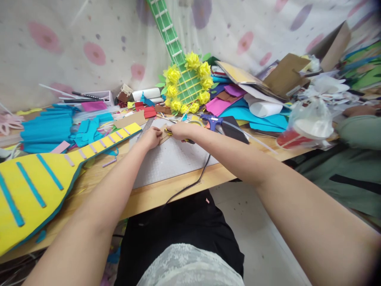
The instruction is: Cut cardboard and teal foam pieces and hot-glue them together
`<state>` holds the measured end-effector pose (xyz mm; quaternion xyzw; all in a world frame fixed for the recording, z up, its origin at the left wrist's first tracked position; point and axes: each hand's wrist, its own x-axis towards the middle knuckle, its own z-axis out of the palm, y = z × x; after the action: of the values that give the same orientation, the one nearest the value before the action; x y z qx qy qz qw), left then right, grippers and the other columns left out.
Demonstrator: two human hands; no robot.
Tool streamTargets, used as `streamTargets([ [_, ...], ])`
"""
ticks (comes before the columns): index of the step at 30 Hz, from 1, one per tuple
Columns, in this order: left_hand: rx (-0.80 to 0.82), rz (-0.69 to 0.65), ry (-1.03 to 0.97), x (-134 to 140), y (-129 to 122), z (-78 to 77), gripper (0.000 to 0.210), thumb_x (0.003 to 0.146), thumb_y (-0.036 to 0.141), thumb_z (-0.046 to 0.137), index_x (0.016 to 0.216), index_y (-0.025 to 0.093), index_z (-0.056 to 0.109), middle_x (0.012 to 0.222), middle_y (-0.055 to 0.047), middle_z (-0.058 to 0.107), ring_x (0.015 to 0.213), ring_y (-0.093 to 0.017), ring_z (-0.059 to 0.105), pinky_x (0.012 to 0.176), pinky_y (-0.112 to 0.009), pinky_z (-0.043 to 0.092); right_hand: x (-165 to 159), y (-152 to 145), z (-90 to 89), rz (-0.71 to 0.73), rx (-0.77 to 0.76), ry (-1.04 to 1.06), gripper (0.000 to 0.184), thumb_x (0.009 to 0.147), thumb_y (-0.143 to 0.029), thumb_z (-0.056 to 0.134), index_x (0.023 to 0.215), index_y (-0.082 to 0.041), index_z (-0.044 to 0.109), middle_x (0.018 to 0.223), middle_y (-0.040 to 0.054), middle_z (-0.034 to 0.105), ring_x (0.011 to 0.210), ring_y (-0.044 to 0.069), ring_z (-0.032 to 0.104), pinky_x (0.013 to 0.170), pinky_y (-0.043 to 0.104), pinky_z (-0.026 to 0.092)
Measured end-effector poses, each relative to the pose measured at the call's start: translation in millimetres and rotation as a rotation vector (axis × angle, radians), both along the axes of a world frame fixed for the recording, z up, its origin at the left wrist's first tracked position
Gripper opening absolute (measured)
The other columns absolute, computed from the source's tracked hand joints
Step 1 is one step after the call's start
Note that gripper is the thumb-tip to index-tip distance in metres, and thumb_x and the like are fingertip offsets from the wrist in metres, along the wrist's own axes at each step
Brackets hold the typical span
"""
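While the left hand [152, 137] holds flat brown cardboard [164, 135], seemingly unfinished, the right hand [182, 131] grips a yellow-and-black tool [189, 140]; twelve o'clock, green yellow-flowered guitar [190, 84], apparently complete.

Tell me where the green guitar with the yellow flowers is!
The green guitar is top-middle in the head view, past the left hand and right hand, in front of the spotted curtain, left of the colourful sheets.

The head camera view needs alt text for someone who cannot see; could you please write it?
A person's left hand touches a small brown card piece on a grey cutting mat while the right hand grips a yellow-and-black tool. Behind stands a green guitar shape edged with yellow flowers; a yellow, blue-sided guitar shape lies at left.
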<state>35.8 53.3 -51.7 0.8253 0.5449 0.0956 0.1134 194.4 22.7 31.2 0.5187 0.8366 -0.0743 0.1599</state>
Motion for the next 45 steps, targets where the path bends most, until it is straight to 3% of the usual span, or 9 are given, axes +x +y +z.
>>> streamTargets([
  [10, -0.012, 0.028, -0.011, 1, -2, 2.9, 0.028, 0.078, 0.024, 0.050, 0.096, 0.018, 0.071, 0.120, -0.007, 0.057, 0.105, -0.021, 0.057, 0.094, -0.028, 0.042, 3, 3, -7.7, 0.046, 0.020, -0.017, 0.047, 0.080, -0.007, 0.048, 0.126, -0.013, 0.051, 0.100, 0.0158, 0.068, 0.089, 0.025, 0.065, 0.073, 0.032, 0.046],
  [16, -0.011, 0.010, -0.038, 0, 0, 0.9, 0.026, 0.076, 0.023, 0.051, 0.093, 0.017, 0.071, 0.118, -0.008, 0.058, 0.107, -0.022, 0.056, 0.096, -0.029, 0.041, 4, -3, -0.6, 0.059, -0.055, -0.105, 0.046, 0.080, -0.006, 0.048, 0.126, -0.010, 0.050, 0.096, 0.0167, 0.068, 0.083, 0.024, 0.065, 0.066, 0.029, 0.045],
  [22, -0.011, 0.031, -0.063, 0, 2, -1.0, 0.025, 0.075, 0.023, 0.053, 0.091, 0.018, 0.071, 0.118, -0.007, 0.058, 0.107, -0.022, 0.055, 0.097, -0.028, 0.040, 8, -6, -1.8, 0.040, -0.067, -0.055, 0.046, 0.084, -0.010, 0.041, 0.131, -0.012, 0.044, 0.095, 0.0172, 0.067, 0.075, 0.022, 0.065, 0.064, 0.029, 0.043],
  [32, -0.017, 0.029, -0.072, -2, 7, -6.1, 0.023, 0.074, 0.026, 0.054, 0.088, 0.017, 0.071, 0.115, -0.006, 0.058, 0.104, -0.020, 0.056, 0.095, -0.029, 0.041, 18, -15, -2.4, 0.062, -0.053, -0.071, 0.049, 0.083, -0.011, 0.046, 0.131, -0.013, 0.044, 0.097, 0.0163, 0.067, 0.083, 0.023, 0.064, 0.065, 0.028, 0.041],
  [40, -0.015, 0.035, -0.084, -1, 6, -6.4, 0.019, 0.074, 0.024, 0.055, 0.082, 0.017, 0.071, 0.115, -0.007, 0.058, 0.104, -0.021, 0.056, 0.095, -0.029, 0.041, 32, -17, 4.2, 0.037, -0.124, -0.044, 0.049, 0.083, -0.015, 0.048, 0.132, -0.014, 0.046, 0.079, 0.0108, 0.069, 0.066, 0.018, 0.063, 0.063, 0.027, 0.041],
  [43, -0.003, 0.034, -0.098, -2, 3, -6.3, 0.022, 0.076, 0.024, 0.054, 0.087, 0.017, 0.071, 0.117, -0.008, 0.058, 0.104, -0.021, 0.057, 0.095, -0.028, 0.041, 41, -16, 12.8, -0.005, -0.238, 0.024, 0.048, 0.086, -0.023, 0.048, 0.133, -0.018, 0.044, 0.074, 0.0062, 0.069, 0.057, 0.014, 0.061, 0.060, 0.025, 0.041],
  [45, 0.012, 0.038, -0.109, -3, 0, -6.7, 0.025, 0.077, 0.025, 0.052, 0.093, 0.018, 0.070, 0.118, -0.008, 0.057, 0.105, -0.021, 0.057, 0.096, -0.028, 0.041, 41, -12, 13.2, -0.047, -0.226, 0.121, 0.049, 0.088, -0.026, 0.045, 0.136, -0.021, 0.038, 0.078, 0.0054, 0.069, 0.055, 0.012, 0.060, 0.059, 0.024, 0.041],
])
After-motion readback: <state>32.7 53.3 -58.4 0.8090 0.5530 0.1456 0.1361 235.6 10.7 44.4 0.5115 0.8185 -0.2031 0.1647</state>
